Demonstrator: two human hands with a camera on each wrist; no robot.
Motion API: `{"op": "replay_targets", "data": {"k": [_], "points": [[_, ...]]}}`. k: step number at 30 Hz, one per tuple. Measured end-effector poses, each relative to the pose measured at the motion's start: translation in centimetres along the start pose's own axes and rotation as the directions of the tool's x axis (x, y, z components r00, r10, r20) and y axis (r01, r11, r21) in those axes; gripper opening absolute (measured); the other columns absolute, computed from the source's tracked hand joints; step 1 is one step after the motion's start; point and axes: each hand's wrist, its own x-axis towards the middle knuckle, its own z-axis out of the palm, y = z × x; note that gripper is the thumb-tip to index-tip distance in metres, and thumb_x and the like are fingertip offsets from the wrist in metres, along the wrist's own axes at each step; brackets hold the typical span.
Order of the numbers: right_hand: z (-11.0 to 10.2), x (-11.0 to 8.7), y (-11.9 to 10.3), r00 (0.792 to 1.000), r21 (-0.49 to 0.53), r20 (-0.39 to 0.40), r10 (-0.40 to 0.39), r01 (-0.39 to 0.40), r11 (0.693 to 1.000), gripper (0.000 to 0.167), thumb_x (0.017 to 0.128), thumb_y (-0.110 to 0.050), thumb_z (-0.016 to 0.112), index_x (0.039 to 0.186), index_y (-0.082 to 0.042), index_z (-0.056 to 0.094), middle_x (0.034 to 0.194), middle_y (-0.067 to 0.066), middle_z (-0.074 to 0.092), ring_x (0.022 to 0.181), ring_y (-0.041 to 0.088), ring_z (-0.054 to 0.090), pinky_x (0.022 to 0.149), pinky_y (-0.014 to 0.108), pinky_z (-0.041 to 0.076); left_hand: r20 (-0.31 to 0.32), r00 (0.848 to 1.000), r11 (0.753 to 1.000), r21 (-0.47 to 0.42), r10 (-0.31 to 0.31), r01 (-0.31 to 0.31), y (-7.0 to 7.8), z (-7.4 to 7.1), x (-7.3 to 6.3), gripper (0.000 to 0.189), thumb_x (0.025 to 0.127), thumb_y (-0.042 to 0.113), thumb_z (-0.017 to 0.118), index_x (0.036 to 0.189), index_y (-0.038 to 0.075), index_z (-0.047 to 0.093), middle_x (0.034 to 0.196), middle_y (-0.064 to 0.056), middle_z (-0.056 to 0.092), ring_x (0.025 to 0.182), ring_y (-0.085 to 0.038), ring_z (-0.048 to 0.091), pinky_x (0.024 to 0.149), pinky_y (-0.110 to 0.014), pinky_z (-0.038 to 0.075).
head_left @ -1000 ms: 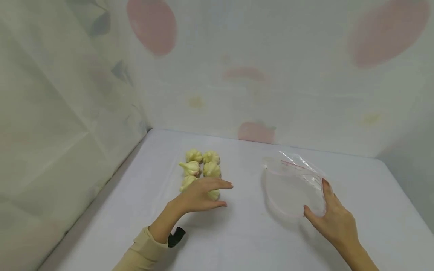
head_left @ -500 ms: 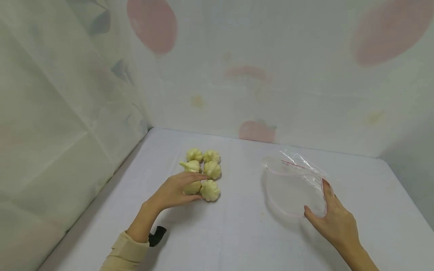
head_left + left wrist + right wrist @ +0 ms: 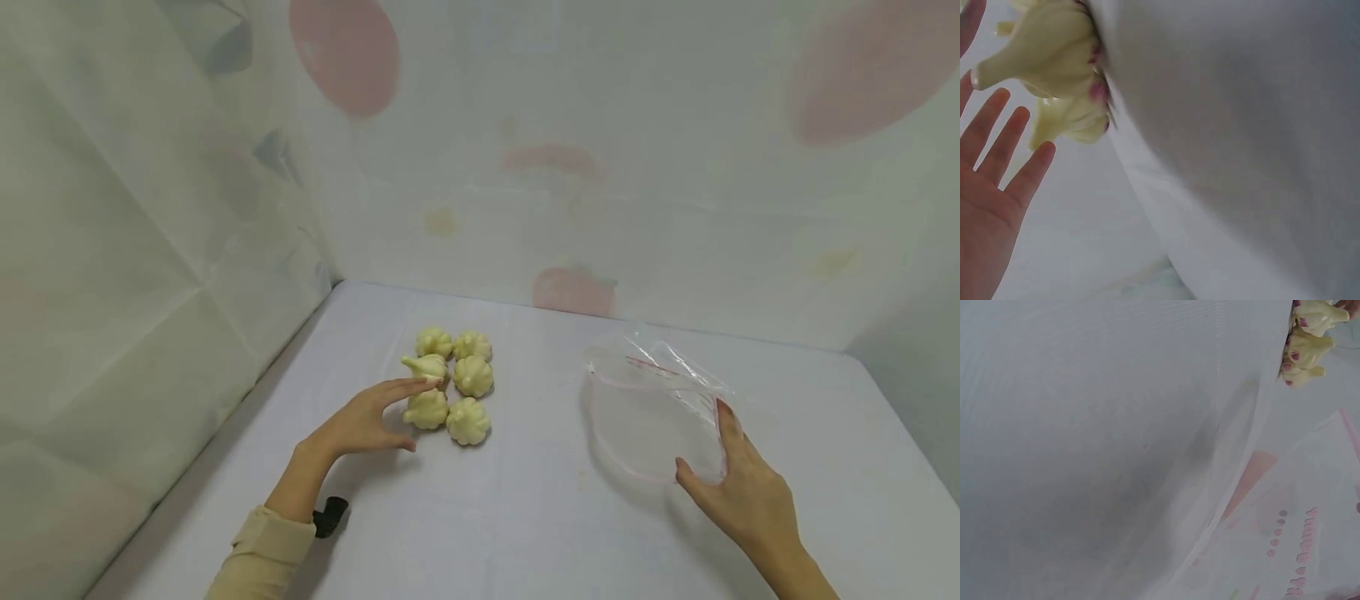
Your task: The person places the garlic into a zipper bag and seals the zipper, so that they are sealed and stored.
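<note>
Several pale yellow garlic bulbs (image 3: 467,422) stand in two close columns left of the table's middle. My left hand (image 3: 360,421) is beside the near left bulb (image 3: 427,410), its thumb and fingers spread apart with nothing between them. The left wrist view shows its straight fingers (image 3: 1033,170) close to a garlic bulb (image 3: 1054,47). On the right, a clear zip bag (image 3: 652,425) has its mouth spread wide. My right hand (image 3: 750,492) touches the right side of its rim, thumb and index finger spread apart. Its other fingers are hidden.
A white cloth (image 3: 540,500) covers the table. Printed fabric stands behind it and along the left side (image 3: 135,292). A black piece (image 3: 330,517) sits at my left wrist. Red print (image 3: 1304,544) shows on the bag in the right wrist view.
My left hand has drawn back to the left, from over the near bulbs to beside them, uncovering the near right bulb. The right hand and bag have stayed nearly still.
</note>
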Motion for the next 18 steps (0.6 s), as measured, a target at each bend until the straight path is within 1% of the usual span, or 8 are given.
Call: {"op": "replay_targets", "data": {"k": [2,6,9,10,13,16,17,18], "points": [[-0.1,0.0,-0.1,1.000,-0.002,0.008,0.003,-0.003,1.000,0.090,0.069,-0.023,0.074,0.147,0.002,0.035,0.124,0.037,0.054,0.081,0.057,0.060,0.038,0.043,0.042,0.003,1.000,1.000,-0.009,0.004,-0.004,-0.5,0.0,0.0,0.087,0.067,0.018,0.090,0.144,0.013,0.049,0.145,-0.008,0.048,0.135,-0.037,0.039,0.104,-0.060,0.035],[-0.2,0.1,-0.2,1.000,-0.005,0.013,0.004,-0.004,1.000,0.091,0.070,-0.023,0.073,0.148,0.001,0.034,0.123,0.038,0.053,0.075,0.055,0.060,0.037,0.033,0.035,0.001,0.999,0.999,-0.006,0.035,-0.035,-1.4,0.0,0.2,0.087,0.065,0.014,0.090,0.142,0.010,0.050,0.144,-0.011,0.049,0.133,-0.039,0.040,0.103,-0.060,0.036],[-0.1,0.2,-0.3,1.000,-0.002,0.013,0.003,-0.003,1.000,0.091,0.070,-0.023,0.073,0.148,0.001,0.033,0.123,0.038,0.054,0.072,0.054,0.060,0.036,0.033,0.035,0.012,0.998,0.998,-0.008,0.057,-0.057,-1.7,0.2,0.5,0.086,0.065,0.011,0.089,0.142,0.010,0.050,0.143,-0.013,0.049,0.132,-0.041,0.041,0.102,-0.060,0.037],[-0.1,0.3,-0.3,1.000,-0.002,0.010,0.001,-0.001,1.000,0.091,0.070,-0.023,0.073,0.148,0.000,0.034,0.122,0.038,0.054,0.071,0.054,0.060,0.036,0.035,0.037,0.017,0.998,0.998,-0.006,0.058,-0.058,-1.8,0.2,0.6,0.086,0.066,0.010,0.089,0.142,0.009,0.050,0.143,-0.013,0.049,0.132,-0.041,0.041,0.102,-0.061,0.037],[0.0,0.3,-0.3,1.000,0.001,0.007,-0.024,0.024,1.000,0.091,0.069,-0.023,0.074,0.147,0.001,0.035,0.122,0.039,0.054,0.055,0.044,0.057,0.035,0.033,0.036,0.035,0.998,0.999,-0.012,0.045,-0.045,-1.8,0.4,1.0,0.085,0.066,0.007,0.088,0.142,0.009,0.050,0.143,-0.013,0.049,0.131,-0.040,0.042,0.103,-0.060,0.037],[0.0,0.4,-0.2,0.999,0.000,-0.005,-0.052,0.052,0.999,0.091,0.068,-0.023,0.075,0.147,0.001,0.036,0.121,0.039,0.054,0.048,0.035,0.054,0.034,0.028,0.033,0.046,0.999,1.000,-0.010,0.016,-0.015,-1.7,0.6,1.3,0.082,0.067,0.004,0.087,0.141,0.008,0.051,0.143,-0.014,0.049,0.131,-0.040,0.042,0.104,-0.059,0.036],[0.0,0.5,-0.1,0.998,-0.002,-0.007,-0.063,0.063,0.998,0.091,0.068,-0.023,0.075,0.147,0.002,0.036,0.120,0.039,0.054,0.044,0.029,0.050,0.033,0.024,0.030,0.048,0.999,1.000,-0.006,0.012,-0.012,-1.7,0.6,1.4,0.081,0.067,0.004,0.087,0.140,0.008,0.051,0.143,-0.015,0.049,0.131,-0.040,0.042,0.104,-0.059,0.036],[0.0,0.5,-0.1,0.998,-0.005,-0.009,-0.068,0.068,0.998,0.092,0.068,-0.023,0.075,0.147,0.001,0.036,0.120,0.039,0.055,0.043,0.027,0.048,0.033,0.023,0.029,0.051,0.999,1.000,-0.001,0.009,-0.009,-1.7,0.7,1.5,0.081,0.067,0.004,0.087,0.140,0.007,0.051,0.143,-0.015,0.049,0.131,-0.040,0.042,0.104,-0.059,0.036]]}}
